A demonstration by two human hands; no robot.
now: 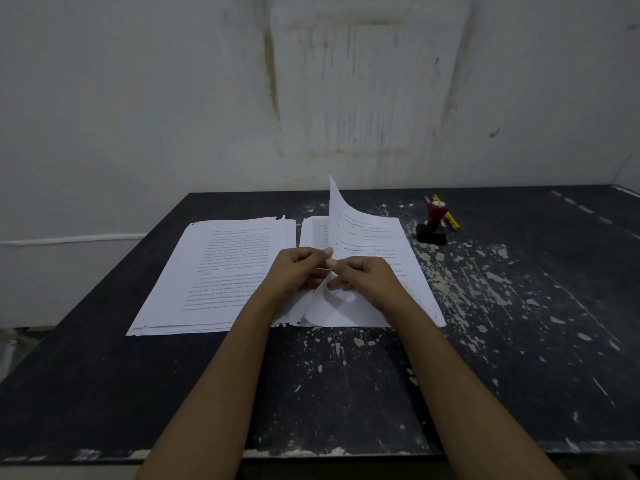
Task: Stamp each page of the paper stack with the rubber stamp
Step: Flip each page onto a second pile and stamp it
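Two stacks of printed pages lie side by side on the black table (346,393). The left stack (214,271) lies flat with text facing up. On the right stack (408,271), one sheet (341,216) is lifted and curls upright. My left hand (298,268) and my right hand (363,275) meet over the sheet's near edge, and both pinch it between thumb and fingers. The rubber stamp (433,223), with a red knob on a black base, stands alone on the table to the right of the stacks, well away from both hands.
A yellow pen or marker (450,216) lies just behind the stamp. The tabletop is worn, with white flecks of chipped paint. A stained white wall (311,98) rises right behind the table's far edge.
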